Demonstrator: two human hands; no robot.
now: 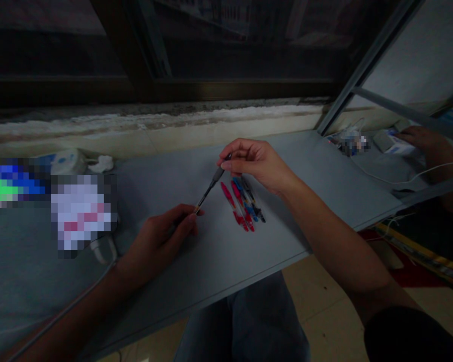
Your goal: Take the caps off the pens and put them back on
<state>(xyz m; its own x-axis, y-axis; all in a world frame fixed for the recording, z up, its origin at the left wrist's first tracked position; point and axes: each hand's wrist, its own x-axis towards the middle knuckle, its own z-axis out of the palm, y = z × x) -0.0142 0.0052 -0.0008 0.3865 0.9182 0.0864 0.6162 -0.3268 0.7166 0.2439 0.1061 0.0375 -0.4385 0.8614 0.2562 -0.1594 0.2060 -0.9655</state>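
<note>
A black pen (210,187) is held between both hands above the grey table (324,181). My right hand (254,163) pinches its upper end with closed fingers. My left hand (162,239) is closed around its lower tip, and I cannot tell whether a cap or the pen's end is in the fingers. Just right of the pen, several pens lie side by side on the table: two red pens (236,206), a blue pen (245,198) and a black pen (254,201).
A white plug and cable (101,249) lie left of my left hand. A white round object (68,161) sits at the back left. Another person's hand (419,137) rests on white items at the far right, with a white cable (400,180). A window ledge runs behind.
</note>
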